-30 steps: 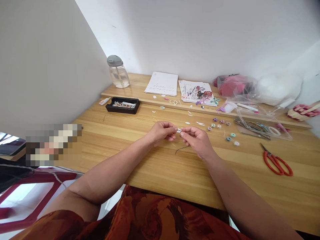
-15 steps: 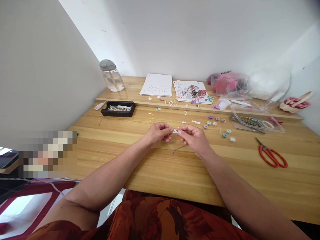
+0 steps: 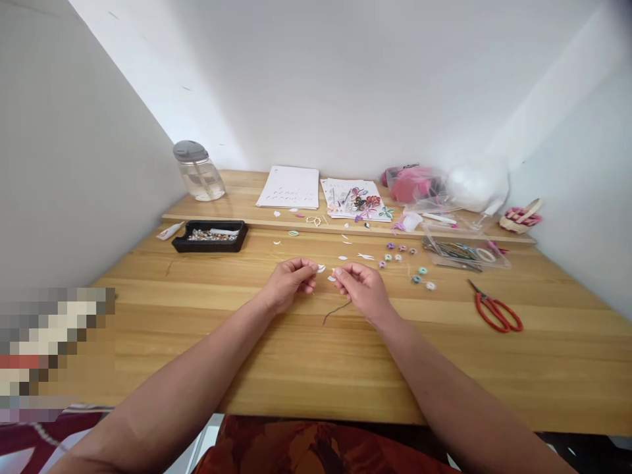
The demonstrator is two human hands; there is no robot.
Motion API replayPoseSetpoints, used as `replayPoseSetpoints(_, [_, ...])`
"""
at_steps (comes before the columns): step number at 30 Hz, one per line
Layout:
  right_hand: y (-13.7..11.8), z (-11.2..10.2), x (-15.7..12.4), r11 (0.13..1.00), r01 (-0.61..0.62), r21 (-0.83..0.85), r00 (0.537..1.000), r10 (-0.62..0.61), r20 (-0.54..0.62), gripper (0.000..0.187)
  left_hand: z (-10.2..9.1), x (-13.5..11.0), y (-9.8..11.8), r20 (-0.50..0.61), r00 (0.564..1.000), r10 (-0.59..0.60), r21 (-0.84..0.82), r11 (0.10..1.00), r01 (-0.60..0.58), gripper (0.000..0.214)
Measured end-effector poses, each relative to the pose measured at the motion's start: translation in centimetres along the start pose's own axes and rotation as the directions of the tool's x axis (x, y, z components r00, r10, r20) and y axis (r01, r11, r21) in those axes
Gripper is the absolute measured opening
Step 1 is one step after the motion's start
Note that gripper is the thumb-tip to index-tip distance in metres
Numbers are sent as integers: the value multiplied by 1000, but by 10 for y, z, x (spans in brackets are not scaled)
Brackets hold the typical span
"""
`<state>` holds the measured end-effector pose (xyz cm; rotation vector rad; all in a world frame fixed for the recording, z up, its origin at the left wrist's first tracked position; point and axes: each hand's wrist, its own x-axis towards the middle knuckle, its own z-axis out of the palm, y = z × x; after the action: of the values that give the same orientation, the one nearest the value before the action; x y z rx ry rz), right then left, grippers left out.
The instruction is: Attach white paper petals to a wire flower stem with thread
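Over the middle of the wooden table, my left hand [image 3: 292, 282] pinches a small white petal-shaped piece [image 3: 320, 268] with a dark line along it. A short gap away, my right hand [image 3: 364, 288] is closed with thumb and forefinger on another white petal-shaped piece [image 3: 331, 278]. Below the right hand a dark thread [image 3: 334, 310] trails over the table; its upper end is hidden by the fingers. Just beyond the hands lie white leaf-shaped cutouts [image 3: 365, 256] and a green-edged leaf shape [image 3: 293, 233].
Red-handled scissors [image 3: 498, 314] lie at right, near several small thread spools [image 3: 416, 280] and a clear tool box [image 3: 464, 253]. At left are a black tray [image 3: 210, 247] of beads, a glue tube [image 3: 170, 230] and a water bottle [image 3: 201, 178]. Paper sheets [image 3: 291, 187] rest on the rear ledge.
My hands have drawn slightly apart, and the white pieces now show separately between them. The whole view has shifted, so the table's things appear further left and lower.
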<state>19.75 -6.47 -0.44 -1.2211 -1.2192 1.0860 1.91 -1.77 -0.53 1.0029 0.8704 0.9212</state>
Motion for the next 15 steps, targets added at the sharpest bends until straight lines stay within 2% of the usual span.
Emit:
replayPoseSetpoints(6, [5, 2, -4, 994, 103, -36, 994, -103, 20, 30, -6, 10, -8, 20, 1000, 16, -112, 994, -14, 39])
replayPoseSetpoints(9, [-4, 4, -7, 987, 155, 37, 988, -156, 20, 20, -10, 13, -8, 31, 999, 18, -149, 989, -13, 38])
replayPoseSetpoints(12, [-35, -1, -21, 961, 201, 190, 979, -203, -7, 15, -14, 16, -6, 36, 999, 11, -188, 982, -4, 37])
replayPoseSetpoints(15, [-83, -21, -51, 889, 326, 321, 934, -355, 33, 22, -17, 18, -5, 44, 999, -9, -207, 978, 18, 36])
